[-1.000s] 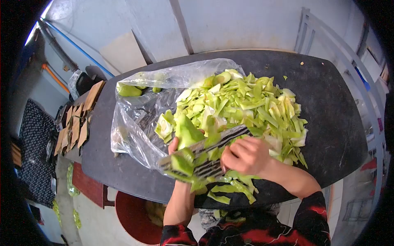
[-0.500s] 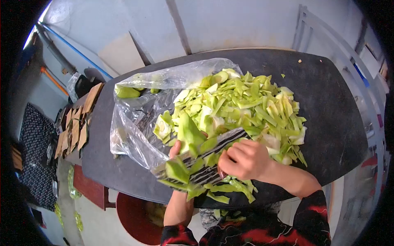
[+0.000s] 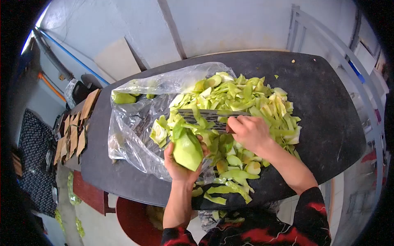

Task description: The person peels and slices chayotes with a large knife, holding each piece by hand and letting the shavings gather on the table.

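My left hand (image 3: 183, 170) is wrapped round a pale green fruit (image 3: 188, 151) with flat cut faces, held over the near part of the table. My right hand (image 3: 249, 132) grips the handle of a broad knife (image 3: 205, 119), whose dark, streaked blade points left above the fruit. Green strips cling to the blade. Beyond and to the right of the hands lies a large heap of green peelings (image 3: 242, 96). More slices (image 3: 238, 174) lie at the near edge. A clear plastic bag (image 3: 135, 143) is spread on the left, with whole green fruits (image 3: 123, 98) inside.
The dark table (image 3: 324, 123) has a curved edge. Below its near left side stand a red tub (image 3: 131, 221) and a reddish-brown stool (image 3: 88, 192). Cardboard pieces (image 3: 74, 135) lie at the left. A grey metal rail (image 3: 349, 53) stands at the right.
The knife has moved from across the fruit's near side to beyond it, its blade now nearly level. My left hand has turned the fruit, so its rounded end faces me. The view has shifted slightly.
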Demonstrator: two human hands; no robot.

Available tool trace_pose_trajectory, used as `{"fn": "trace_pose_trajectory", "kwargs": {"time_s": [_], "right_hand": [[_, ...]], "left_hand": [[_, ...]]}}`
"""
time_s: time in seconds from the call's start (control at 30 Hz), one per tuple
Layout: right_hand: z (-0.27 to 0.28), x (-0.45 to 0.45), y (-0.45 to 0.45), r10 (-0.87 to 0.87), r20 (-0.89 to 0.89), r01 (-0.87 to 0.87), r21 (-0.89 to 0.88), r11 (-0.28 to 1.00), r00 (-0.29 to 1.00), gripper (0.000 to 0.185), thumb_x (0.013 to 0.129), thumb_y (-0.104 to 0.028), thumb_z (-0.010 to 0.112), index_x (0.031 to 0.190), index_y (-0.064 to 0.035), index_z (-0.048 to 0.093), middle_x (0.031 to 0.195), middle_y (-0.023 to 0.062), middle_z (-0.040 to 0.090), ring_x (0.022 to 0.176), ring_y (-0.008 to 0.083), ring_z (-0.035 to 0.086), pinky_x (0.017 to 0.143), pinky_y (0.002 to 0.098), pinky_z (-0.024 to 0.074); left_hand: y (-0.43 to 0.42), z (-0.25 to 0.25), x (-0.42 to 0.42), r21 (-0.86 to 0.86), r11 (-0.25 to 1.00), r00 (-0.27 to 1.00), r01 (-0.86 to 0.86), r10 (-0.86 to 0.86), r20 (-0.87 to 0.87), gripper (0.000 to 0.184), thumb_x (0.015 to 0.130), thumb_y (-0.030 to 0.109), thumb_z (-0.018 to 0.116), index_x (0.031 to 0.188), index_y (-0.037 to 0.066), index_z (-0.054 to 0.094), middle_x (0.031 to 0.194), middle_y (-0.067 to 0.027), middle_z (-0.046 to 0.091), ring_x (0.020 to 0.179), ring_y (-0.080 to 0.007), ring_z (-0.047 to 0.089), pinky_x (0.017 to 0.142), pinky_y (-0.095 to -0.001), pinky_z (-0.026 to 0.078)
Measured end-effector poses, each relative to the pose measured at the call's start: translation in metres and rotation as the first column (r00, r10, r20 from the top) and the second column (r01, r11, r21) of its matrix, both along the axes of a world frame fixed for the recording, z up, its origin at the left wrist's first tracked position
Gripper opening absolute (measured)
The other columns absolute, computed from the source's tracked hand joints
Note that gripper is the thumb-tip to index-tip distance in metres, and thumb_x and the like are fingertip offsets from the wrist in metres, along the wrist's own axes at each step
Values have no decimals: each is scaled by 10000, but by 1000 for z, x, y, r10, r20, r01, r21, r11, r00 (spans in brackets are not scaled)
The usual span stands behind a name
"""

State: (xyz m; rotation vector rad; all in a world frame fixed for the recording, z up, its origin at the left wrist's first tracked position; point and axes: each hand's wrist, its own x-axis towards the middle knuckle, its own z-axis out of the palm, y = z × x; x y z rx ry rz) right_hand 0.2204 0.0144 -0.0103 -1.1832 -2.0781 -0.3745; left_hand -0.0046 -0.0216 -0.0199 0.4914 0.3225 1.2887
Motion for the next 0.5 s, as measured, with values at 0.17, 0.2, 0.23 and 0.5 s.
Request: {"fn": "trace_pose_trajectory", "kwargs": {"time_s": [0.17,0.2,0.23,0.5], "right_hand": [[11,-17,-19,179,64,-186,128,974,982,82,786,-154,618,743,-127,554,576,-2,523,523,162,603,451,294,475],[10,-23,-23,246,81,-258,209,943,966,84,767,-161,620,726,-132,553,581,-8,502,520,146,575,456,275,463],[10,-28,-29,307,105,-324,286,902,946,87,748,-168,622,709,-136,552,587,-15,482,518,130,547,461,256,450],[16,-40,-50,403,108,-416,276,866,909,171,670,10,652,714,-85,516,586,-5,448,488,128,471,413,238,345]], "left_hand": [[1,6,5,-318,898,948,-303,319,-2,551,909,514,457,1236,88,579,1131,-142,639,1003,-314,609,886,-494,485],[6,-9,-8,-290,947,964,-135,193,180,579,923,530,439,1268,80,554,1172,-156,620,1038,-323,596,917,-501,481],[13,-17,-13,-147,987,983,-58,82,165,596,934,526,436,1281,52,536,1193,-174,599,1037,-316,597,900,-479,498],[6,-4,-4,-135,990,980,-27,52,190,611,941,517,433,1249,-1,534,1122,-183,610,994,-310,617,849,-440,531]]}}
